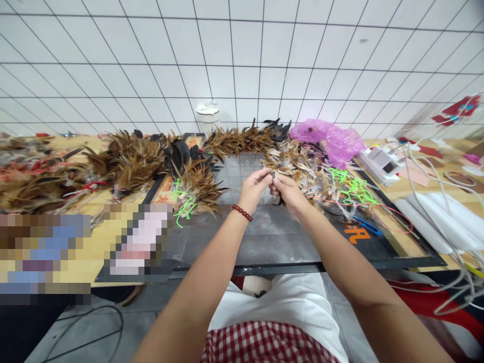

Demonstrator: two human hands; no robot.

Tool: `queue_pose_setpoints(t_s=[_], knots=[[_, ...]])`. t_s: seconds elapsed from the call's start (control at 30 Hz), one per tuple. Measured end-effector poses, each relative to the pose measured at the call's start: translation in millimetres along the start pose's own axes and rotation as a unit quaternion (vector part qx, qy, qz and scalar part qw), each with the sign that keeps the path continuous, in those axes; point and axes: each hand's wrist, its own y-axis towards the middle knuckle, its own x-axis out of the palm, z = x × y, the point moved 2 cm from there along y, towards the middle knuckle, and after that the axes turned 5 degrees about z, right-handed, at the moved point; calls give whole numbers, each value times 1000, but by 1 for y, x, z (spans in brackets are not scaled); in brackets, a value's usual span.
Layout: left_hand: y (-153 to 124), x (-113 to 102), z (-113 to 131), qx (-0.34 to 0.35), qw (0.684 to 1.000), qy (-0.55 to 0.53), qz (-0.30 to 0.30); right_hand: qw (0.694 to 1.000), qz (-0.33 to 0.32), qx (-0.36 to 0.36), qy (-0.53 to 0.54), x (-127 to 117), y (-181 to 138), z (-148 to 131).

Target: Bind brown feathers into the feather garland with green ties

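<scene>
My left hand (254, 187) and my right hand (288, 193) meet over the dark tabletop (272, 227). Thumbs and fingertips of both are pinched together on small feathers (274, 173), mostly hidden by the fingers. Right behind and beside my right hand lies a loose pile of tan and white feathers (295, 160). A brown feather bundle (198, 186) with bright green cord (185, 204) rests to the left of my left hand. Farther back, a long row of brown feathers (238, 141) ends in black ones.
A pink plastic bag (336, 138), green cord (351, 187) and a blue-handled tool (367, 225) lie to the right. Beyond them are a white power strip (381, 164), cables and white rolls (423, 222). More feathers (128, 161) cover the left side. A white lidded cup (207, 115) stands by the tiled wall.
</scene>
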Motion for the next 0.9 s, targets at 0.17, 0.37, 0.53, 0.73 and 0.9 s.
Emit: queue_pose_setpoints(t_s=[0.17, 0.37, 0.53, 0.73, 0.9], knots=[[-2, 1, -8, -27, 998, 31, -45, 989, -41, 98, 99, 6, -3, -1], [-2, -1, -9, -77, 997, 0, -24, 989, -63, 126, 52, 3, -4, -1], [1, -2, -5, -105, 992, -50, 41, 986, -62, 54, -148, -4, -6, -1], [2, -4, -11, -67, 994, 80, 45, 958, 148, -141, -203, -12, -2, -7], [0, -3, -17, -6, 975, 221, -34, 984, 143, -91, -50, -14, 2, -8]])
